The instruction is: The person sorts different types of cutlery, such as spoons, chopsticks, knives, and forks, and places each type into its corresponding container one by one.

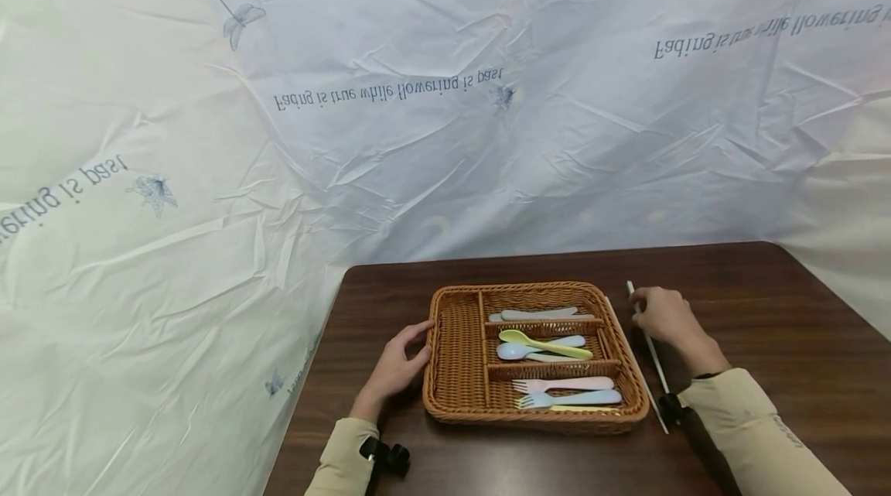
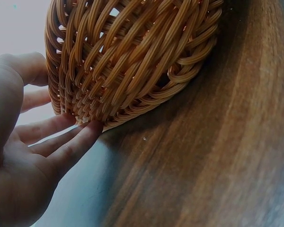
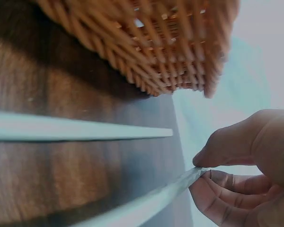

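Observation:
A brown wicker cutlery basket (image 1: 455,349) sits on the dark wooden table. Its left side is touched by my left hand (image 1: 397,360), whose fairly straight fingertips (image 2: 87,135) lie against the weave. To the right of the basket, my right hand (image 1: 667,316) pinches a pale chopstick (image 3: 146,203) near its far end, between thumb and fingers. A second pale chopstick (image 3: 80,128) lies on the table between that one and the basket. Inside the basket, knives (image 1: 539,314) occupy the back compartment, a yellow spoon (image 1: 550,346) and other spoons the middle, and forks (image 1: 571,398) the front.
The long left compartment of the basket shows bare weave. Pale printed cloth (image 1: 418,163) hangs behind and left of the table (image 1: 480,465). Black straps with small devices (image 1: 397,459) circle both wrists.

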